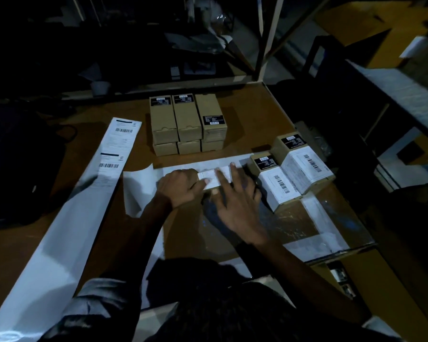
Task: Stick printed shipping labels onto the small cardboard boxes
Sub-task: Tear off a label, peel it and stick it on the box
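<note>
A white shipping label (211, 178) lies on a small box that my hands mostly hide, at the middle of the brown table (262, 114). My left hand (181, 187) grips the box and label from the left, thumb on the label. My right hand (235, 201) presses the label with straight, spread fingers. Two labelled boxes (277, 183) (304, 166) stand just right of my hands. A stack of unlabelled cardboard boxes (187, 124) sits behind. A long strip of printed labels (109, 159) runs down the left.
Empty white backing paper (139, 186) lies under and left of my hands, with more at the right front (316, 213). A dark bag (17, 164) sits at the far left. Shelving and a metal frame (269, 38) stand behind the table.
</note>
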`<state>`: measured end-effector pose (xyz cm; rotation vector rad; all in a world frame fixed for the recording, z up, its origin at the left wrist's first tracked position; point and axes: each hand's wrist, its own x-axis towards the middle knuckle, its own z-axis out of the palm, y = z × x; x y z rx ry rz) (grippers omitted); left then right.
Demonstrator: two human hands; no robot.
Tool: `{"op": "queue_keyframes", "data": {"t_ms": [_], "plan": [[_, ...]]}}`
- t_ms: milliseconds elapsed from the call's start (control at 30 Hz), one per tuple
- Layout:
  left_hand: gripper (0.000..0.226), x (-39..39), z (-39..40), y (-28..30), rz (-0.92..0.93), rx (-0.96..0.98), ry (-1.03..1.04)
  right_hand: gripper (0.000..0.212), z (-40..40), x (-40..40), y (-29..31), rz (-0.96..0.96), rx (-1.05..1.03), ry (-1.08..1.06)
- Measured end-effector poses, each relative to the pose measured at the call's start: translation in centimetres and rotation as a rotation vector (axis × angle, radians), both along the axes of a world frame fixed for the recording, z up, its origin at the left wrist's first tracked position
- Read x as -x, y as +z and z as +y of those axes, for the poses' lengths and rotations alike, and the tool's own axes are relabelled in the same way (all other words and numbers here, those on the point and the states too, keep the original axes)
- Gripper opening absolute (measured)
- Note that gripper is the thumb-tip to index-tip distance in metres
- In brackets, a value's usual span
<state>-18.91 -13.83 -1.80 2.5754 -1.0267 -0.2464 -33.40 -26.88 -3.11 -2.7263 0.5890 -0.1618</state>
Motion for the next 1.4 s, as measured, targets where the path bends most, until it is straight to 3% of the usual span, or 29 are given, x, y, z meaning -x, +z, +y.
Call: {"op": "queue_keyframes", "data": {"t_ms": [133,333,467,600,733,867,1000,1167,1267,1400], "plan": [[0.067,-0.2,0.0,0.0,-0.064,-0.071,-0.050,0.060,-2.9,0.8,-0.1,0.017,0.025,-0.093],[0.114,0.0,0.3,0.4,-0.073,-0.043,-0.052,0.064,0.7,1.0,0.5,0.022,0.073,0.044],[0.099,0.2,0.3,0.3,-0.065,-0.041,-0.049,0.059,-1.5,0.5,0.7,0.043,0.068,-0.078],[0.106,1.0,0.5,1.0,0.012,-0.011,-0.068,0.057,-1.2,0.9,1.6,0.029,0.023,-0.056],[0.100,2.4,1.0,0.8,-0.107,-0.088,-0.160,0.045,-2.6,1.8,2.4,-0.123,-0.289,-0.137],[0.097,3.9,2.4,-0.5,-0.217,-0.098,-0.165,0.054,-4.8,2.3,1.7,-0.151,-0.612,-0.023],[0.085,5.8,2.6,-1.7,-0.341,0.002,-0.109,0.050,-6.0,3.2,0.0,-0.136,-0.665,0.035],[0.077,5.6,4.3,-3.0,-0.133,0.209,-0.195,0.087,-6.0,4.2,-0.5,-0.115,-0.660,0.099],[0.091,7.0,4.8,-2.2,-0.050,0.287,-0.046,0.077,-5.4,4.6,-1.0,-0.151,-0.562,0.152],[0.090,9.4,2.9,-2.0,-0.044,0.302,0.153,0.074,-5.2,5.1,-1.0,-0.228,-0.504,0.163]]}}
